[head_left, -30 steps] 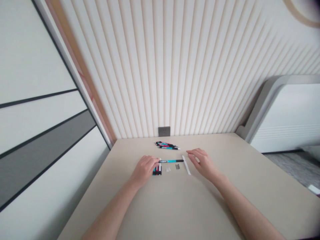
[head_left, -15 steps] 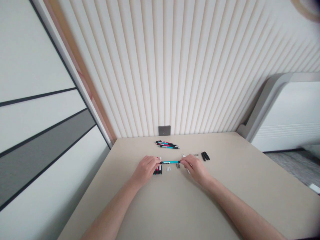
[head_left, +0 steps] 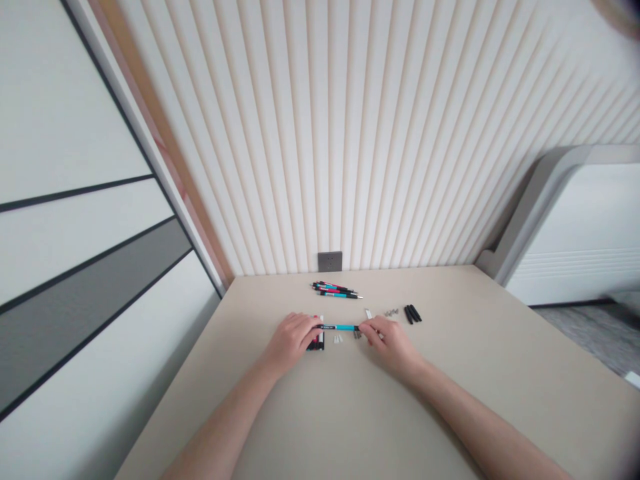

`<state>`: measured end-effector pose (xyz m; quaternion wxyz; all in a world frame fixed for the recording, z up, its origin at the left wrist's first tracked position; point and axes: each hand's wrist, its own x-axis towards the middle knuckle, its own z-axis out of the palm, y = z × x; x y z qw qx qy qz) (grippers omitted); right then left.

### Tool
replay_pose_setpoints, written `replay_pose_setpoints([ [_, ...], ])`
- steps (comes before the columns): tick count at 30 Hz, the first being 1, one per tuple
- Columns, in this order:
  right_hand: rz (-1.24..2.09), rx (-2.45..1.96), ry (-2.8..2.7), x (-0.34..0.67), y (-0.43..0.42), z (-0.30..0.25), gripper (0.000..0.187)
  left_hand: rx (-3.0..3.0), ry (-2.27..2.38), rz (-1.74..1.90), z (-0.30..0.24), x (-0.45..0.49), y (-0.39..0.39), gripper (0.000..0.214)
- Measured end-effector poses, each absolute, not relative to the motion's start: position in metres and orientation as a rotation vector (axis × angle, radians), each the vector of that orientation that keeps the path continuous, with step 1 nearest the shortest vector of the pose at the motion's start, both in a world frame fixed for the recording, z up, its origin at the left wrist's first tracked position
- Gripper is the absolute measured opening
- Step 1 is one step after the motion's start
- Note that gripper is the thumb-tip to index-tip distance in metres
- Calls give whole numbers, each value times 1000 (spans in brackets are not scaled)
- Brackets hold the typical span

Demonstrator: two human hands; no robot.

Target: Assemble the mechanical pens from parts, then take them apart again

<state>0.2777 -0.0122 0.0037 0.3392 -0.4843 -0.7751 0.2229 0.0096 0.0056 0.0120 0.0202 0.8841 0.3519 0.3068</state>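
A teal mechanical pencil (head_left: 340, 327) is held level just above the beige table (head_left: 350, 413), one end in each hand. My left hand (head_left: 291, 341) pinches its left end, fingers closed. My right hand (head_left: 390, 339) grips its dark right end, fingers closed. Under the pencil lie a small bunch of black, red and white pencil parts (head_left: 317, 342), tiny white pieces (head_left: 337, 339) and small grey pieces (head_left: 357, 335). A white strip (head_left: 369, 313) shows partly behind my right hand.
Several whole pencils (head_left: 336, 291) lie near the back edge, below a grey wall socket (head_left: 330, 261). Black caps (head_left: 413, 313) and small metal bits (head_left: 391, 311) lie right of my right hand. A ribbed wall stands behind; a white and grey unit (head_left: 575, 227) stands at right.
My right hand has moved left from beside the white strip and closed on the pencil's right end, uncovering the black caps. My left hand has kept its grip.
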Motion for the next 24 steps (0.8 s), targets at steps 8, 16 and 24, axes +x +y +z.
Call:
replay_pose_setpoints([
  [8, 678, -1224, -1973, 278, -14, 4, 36, 2745, 1086, 952, 10, 11, 5, 25],
  [16, 556, -1199, -1869, 278, -13, 3, 29, 2790, 1109, 942, 9, 11, 7, 27],
  [24, 632, -1317, -1873, 281, -7, -5, 22, 2809, 1107, 969, 11, 10, 7, 23],
])
